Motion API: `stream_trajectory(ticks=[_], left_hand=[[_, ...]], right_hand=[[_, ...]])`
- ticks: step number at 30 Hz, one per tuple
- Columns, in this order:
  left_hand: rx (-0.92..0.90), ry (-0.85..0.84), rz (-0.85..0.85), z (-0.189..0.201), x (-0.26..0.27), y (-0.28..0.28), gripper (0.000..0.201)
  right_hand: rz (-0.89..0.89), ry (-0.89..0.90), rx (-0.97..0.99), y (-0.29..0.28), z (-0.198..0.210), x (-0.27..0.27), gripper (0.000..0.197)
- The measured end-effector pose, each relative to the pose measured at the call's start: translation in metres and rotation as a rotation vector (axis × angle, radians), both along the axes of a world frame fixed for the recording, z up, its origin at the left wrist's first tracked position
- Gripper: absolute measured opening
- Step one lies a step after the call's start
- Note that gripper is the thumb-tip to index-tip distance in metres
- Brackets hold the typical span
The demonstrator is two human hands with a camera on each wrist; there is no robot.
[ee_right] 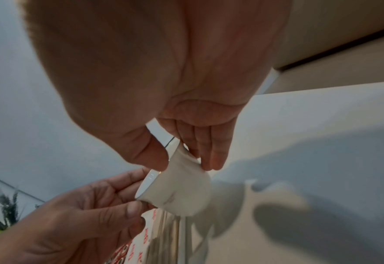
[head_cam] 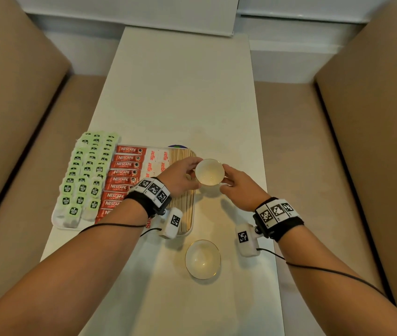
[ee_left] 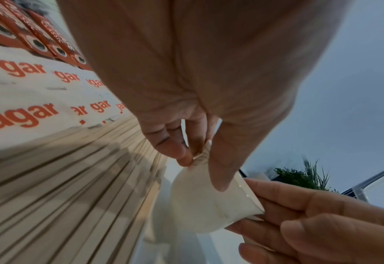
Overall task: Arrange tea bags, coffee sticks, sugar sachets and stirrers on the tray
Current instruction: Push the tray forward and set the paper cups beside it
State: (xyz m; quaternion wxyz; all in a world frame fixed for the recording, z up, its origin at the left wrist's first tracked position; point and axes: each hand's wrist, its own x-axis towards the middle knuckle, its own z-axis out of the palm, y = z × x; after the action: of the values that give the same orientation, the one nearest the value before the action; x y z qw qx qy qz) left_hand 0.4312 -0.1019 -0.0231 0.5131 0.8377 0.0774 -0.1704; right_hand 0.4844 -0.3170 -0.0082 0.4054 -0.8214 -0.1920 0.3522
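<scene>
A white tray (head_cam: 58,220) lies at the table's left, filled with green tea bags (head_cam: 83,175), red coffee sticks (head_cam: 123,175), white sugar sachets (head_cam: 156,161) and wooden stirrers (head_cam: 183,156). Both hands hold a small white gold-rimmed cup (head_cam: 209,172) in the air just right of the tray. My left hand (head_cam: 180,177) grips its left side, thumb and fingertips on the wall (ee_left: 200,201). My right hand (head_cam: 238,184) pinches the right side (ee_right: 182,189). The sachets (ee_left: 23,110) and stirrers (ee_left: 62,178) lie under the left wrist.
A second white gold-rimmed cup (head_cam: 202,259) stands on the white table (head_cam: 180,93) near its front, below the hands. Beige sofas (head_cam: 11,105) flank the narrow table on both sides. A plant (ee_left: 304,176) shows far off.
</scene>
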Motion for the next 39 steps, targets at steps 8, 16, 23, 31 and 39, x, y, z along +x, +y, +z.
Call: stream_trajectory(ticks=[8, 16, 23, 31, 39], left_hand=[[-0.039, 0.022, -0.006, -0.007, 0.019, 0.003, 0.066], [-0.023, 0.081, -0.011, -0.005, 0.025, 0.006, 0.084], [0.047, 0.011, 0.122, 0.007, -0.008, 0.012, 0.086], [0.081, -0.009, -0.013, 0.019, -0.080, 0.005, 0.067], [0.060, 0.061, -0.069, 0.020, -0.151, -0.023, 0.073]], right_hand=[[-0.023, -0.011, -0.059, 0.009, -0.004, 0.013, 0.063], [-0.060, -0.032, -0.069, 0.014, -0.005, 0.019, 0.065], [-0.159, -0.064, -0.098, -0.011, -0.001, 0.007, 0.087], [-0.019, -0.135, -0.062, -0.045, 0.006, -0.051, 0.065], [0.095, -0.090, -0.049, -0.063, 0.004, -0.121, 0.055]])
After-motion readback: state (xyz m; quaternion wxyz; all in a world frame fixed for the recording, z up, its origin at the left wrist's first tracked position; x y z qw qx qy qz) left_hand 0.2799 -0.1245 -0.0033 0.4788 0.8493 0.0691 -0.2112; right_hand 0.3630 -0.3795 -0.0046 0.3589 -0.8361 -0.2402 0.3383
